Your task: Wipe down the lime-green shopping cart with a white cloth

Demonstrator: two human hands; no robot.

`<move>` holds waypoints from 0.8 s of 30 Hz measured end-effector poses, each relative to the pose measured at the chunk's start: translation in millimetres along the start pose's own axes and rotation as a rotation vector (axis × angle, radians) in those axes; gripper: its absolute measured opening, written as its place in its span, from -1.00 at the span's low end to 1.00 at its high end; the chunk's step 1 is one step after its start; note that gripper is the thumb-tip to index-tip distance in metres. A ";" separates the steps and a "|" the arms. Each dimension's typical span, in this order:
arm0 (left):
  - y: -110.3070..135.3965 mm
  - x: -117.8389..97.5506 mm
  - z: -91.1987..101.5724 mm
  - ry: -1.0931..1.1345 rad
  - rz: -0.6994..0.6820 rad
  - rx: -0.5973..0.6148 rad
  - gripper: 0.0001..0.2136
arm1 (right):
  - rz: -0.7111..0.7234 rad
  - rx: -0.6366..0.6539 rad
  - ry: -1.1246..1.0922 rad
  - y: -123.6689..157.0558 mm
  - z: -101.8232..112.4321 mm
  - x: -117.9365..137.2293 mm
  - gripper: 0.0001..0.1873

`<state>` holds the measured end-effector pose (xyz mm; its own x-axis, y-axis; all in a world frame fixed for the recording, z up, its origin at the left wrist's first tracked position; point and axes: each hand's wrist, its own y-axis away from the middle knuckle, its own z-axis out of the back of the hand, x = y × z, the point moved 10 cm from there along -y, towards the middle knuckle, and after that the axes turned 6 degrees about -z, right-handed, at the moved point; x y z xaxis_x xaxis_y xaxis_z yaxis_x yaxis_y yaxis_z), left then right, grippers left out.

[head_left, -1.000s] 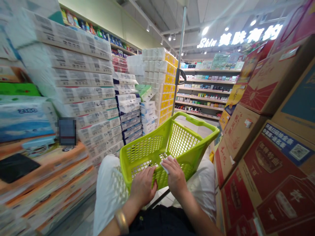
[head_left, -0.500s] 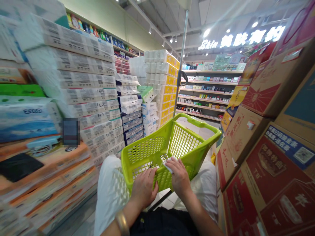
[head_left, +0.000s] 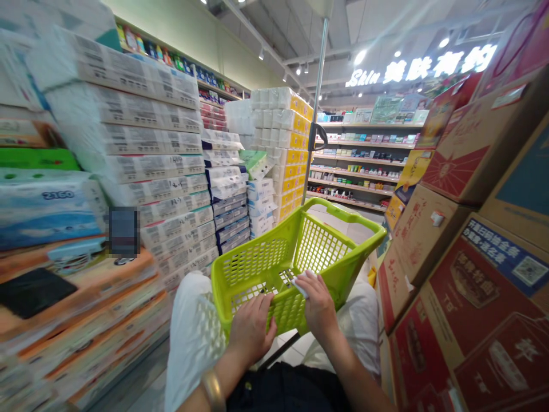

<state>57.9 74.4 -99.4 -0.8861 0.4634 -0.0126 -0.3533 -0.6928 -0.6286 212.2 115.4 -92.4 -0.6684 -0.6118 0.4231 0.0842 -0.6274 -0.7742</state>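
While the left hand (head_left: pixel 251 326) grips the basket (head_left: pixel 286 313) between the legs (head_left: pixel 191 320), fingers hooked inside, the right hand (head_left: pixel 321 303) presses a cloth (head_left: pixel 301 288) onto it, fingers bent; beyond: "2160" pack (head_left: pixel 47 212), QR-coded carton (head_left: pixel 463 303), "Skin 美肤有约" sign (head_left: pixel 420 67).

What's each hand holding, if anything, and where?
The left hand grips the green basket by its near rim; the right hand holds a white wipe under its fingers.

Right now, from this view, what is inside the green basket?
Parts of the basket's holed floor and inner walls show. The near side, left hand and right hand holding a white wipe cover the rest; anything there is hidden.
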 end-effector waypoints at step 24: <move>-0.1 1.7 -2.8 0.025 0.028 0.028 -0.62 | 0.044 0.042 -0.065 7.0 -10.8 12.9 -0.41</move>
<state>57.4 76.8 -101.6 -0.8883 0.4565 -0.0494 -0.3369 -0.7211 -0.6054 196.1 108.2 -97.5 -0.6143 -0.6684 0.4195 0.1443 -0.6178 -0.7730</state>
